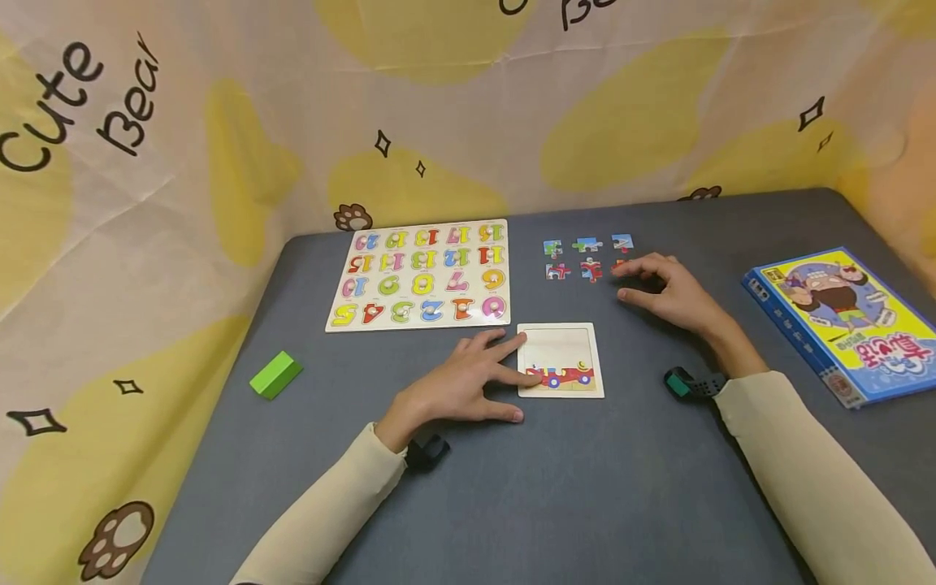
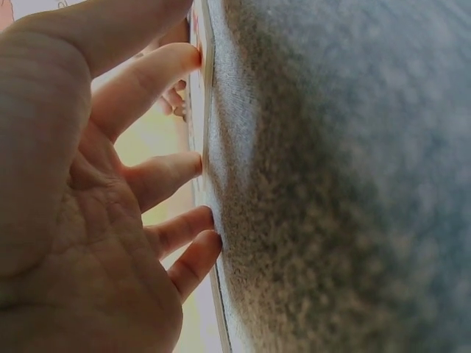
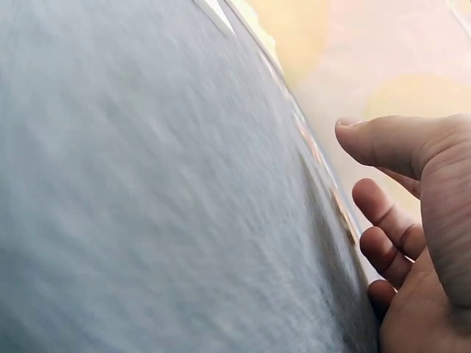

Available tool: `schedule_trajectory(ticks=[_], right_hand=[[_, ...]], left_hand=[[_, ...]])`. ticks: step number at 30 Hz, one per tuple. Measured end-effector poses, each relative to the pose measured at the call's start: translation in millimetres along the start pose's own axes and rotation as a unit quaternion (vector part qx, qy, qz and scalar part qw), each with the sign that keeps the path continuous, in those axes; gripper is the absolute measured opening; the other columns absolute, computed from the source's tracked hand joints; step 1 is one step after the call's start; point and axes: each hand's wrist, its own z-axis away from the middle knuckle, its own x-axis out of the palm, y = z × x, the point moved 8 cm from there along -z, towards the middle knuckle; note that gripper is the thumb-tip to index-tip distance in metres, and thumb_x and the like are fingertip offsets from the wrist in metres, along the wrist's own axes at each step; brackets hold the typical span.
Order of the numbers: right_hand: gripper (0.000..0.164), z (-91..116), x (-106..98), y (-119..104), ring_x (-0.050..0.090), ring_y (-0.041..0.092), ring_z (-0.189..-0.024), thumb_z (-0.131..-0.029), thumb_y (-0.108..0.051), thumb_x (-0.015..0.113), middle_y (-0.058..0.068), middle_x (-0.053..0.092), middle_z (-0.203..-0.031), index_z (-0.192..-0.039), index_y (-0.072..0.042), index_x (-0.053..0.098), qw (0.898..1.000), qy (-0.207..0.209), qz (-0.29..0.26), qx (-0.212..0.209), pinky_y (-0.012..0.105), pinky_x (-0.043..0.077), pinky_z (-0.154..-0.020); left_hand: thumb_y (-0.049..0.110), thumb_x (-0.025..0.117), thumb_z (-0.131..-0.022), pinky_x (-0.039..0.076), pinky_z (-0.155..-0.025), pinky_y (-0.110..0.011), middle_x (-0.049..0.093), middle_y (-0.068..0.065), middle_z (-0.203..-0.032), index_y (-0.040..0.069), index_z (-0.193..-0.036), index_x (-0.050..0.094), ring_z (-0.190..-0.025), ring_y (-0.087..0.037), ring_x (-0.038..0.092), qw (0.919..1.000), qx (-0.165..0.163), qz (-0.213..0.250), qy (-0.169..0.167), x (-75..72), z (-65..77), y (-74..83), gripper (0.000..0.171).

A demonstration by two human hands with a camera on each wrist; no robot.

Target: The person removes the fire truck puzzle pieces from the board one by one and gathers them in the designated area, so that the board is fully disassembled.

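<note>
My left hand (image 1: 475,378) lies with spread fingers on the left side of a small white puzzle board (image 1: 559,345). Along the board's lower part runs a strip of puzzle with a red vehicle (image 1: 581,377) on it. Over at the loose jigsaw pieces (image 1: 591,270), my right hand (image 1: 667,291) reaches from the right, its thumb and index finger apart. Its index fingertip partly covers one reddish piece (image 1: 620,263); whether it touches is unclear. In the right wrist view the thumb (image 3: 390,143) stands clear of the loosely bent fingers.
A number puzzle board (image 1: 417,327) lies at the back left of the dark grey table (image 1: 548,487). A green block (image 1: 275,375) sits at the left. On the right is a blue and yellow box (image 1: 848,325). A patterned cloth (image 1: 453,106) hangs behind.
</note>
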Motion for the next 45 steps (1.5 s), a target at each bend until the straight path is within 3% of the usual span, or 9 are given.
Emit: schedule_trajectory(ticks=[9,15,19,23,30,36,45], right_hand=[[0.033,5,20,-25,0.039,0.024,-0.098,-0.086,-0.009,0.081,0.012,0.065,-0.113,-0.118,-0.009,0.073,0.998,-0.045,-0.009,-0.036,0.035,0.030,-0.084],[0.032,8,33,-46,0.047,0.021,-0.105,-0.084,-0.009,0.083,0.010,0.068,-0.112,-0.115,-0.009,0.074,0.995,-0.067,-0.015,-0.077,0.036,0.034,-0.092],[0.032,10,43,-56,0.052,0.020,-0.108,-0.084,-0.010,0.083,0.006,0.070,-0.114,-0.115,-0.011,0.074,0.991,-0.088,-0.011,-0.105,0.044,0.034,-0.098],[0.031,12,52,-60,0.052,0.020,-0.111,-0.084,-0.013,0.083,0.004,0.071,-0.112,-0.114,-0.013,0.075,0.988,-0.114,-0.003,-0.105,0.049,0.032,-0.101],[0.030,18,70,-68,0.047,0.019,-0.105,-0.083,-0.019,0.085,0.000,0.069,-0.109,-0.112,-0.018,0.077,0.981,-0.167,0.008,-0.095,0.048,0.028,-0.093],[0.028,25,88,-81,0.043,0.017,-0.100,-0.083,-0.023,0.085,-0.004,0.067,-0.105,-0.110,-0.025,0.078,0.972,-0.202,0.025,-0.118,0.041,0.024,-0.082],[0.036,34,103,-98,0.039,0.014,-0.094,-0.078,-0.024,0.088,-0.006,0.062,-0.102,-0.113,-0.028,0.080,0.958,-0.245,0.063,-0.137,0.038,0.024,-0.081]], left_hand=[[0.052,0.075,-0.089,0.019,-0.120,-0.059,0.023,0.001,-0.171,0.042,-0.138,0.062,-0.157,-0.031,0.015,1.0000,-0.001,-0.003,-0.002,-2.3,-2.3,0.5,0.052],[0.050,0.074,-0.090,0.019,-0.120,-0.060,0.025,0.002,-0.170,0.042,-0.138,0.062,-0.156,-0.030,0.017,1.0000,-0.002,0.007,0.004,-3.0,-4.2,-1.0,0.051],[0.046,0.075,-0.090,0.023,-0.117,-0.056,0.032,0.003,-0.168,0.036,-0.142,0.060,-0.154,-0.029,0.023,0.9995,-0.006,0.017,0.027,-5.6,-5.8,-2.4,0.055],[0.043,0.078,-0.089,0.027,-0.116,-0.052,0.038,0.005,-0.165,0.025,-0.146,0.056,-0.152,-0.026,0.027,0.9983,-0.021,0.030,0.046,-6.0,-7.6,-5.2,0.064],[0.043,0.078,-0.089,0.031,-0.114,-0.053,0.037,-0.003,-0.165,0.018,-0.149,0.053,-0.150,-0.024,0.032,0.9981,-0.028,0.005,0.056,-2.6,-10.0,-7.1,0.069],[0.043,0.077,-0.090,0.032,-0.112,-0.052,0.037,-0.004,-0.165,0.016,-0.150,0.052,-0.148,-0.025,0.032,0.9978,-0.027,-0.006,0.060,-2.9,-8.6,-7.3,0.070],[0.044,0.078,-0.088,0.035,-0.110,-0.051,0.042,-0.004,-0.162,0.016,-0.146,0.057,-0.148,-0.025,0.035,0.9962,-0.021,-0.018,0.083,-4.0,-8.0,-6.5,0.068]])
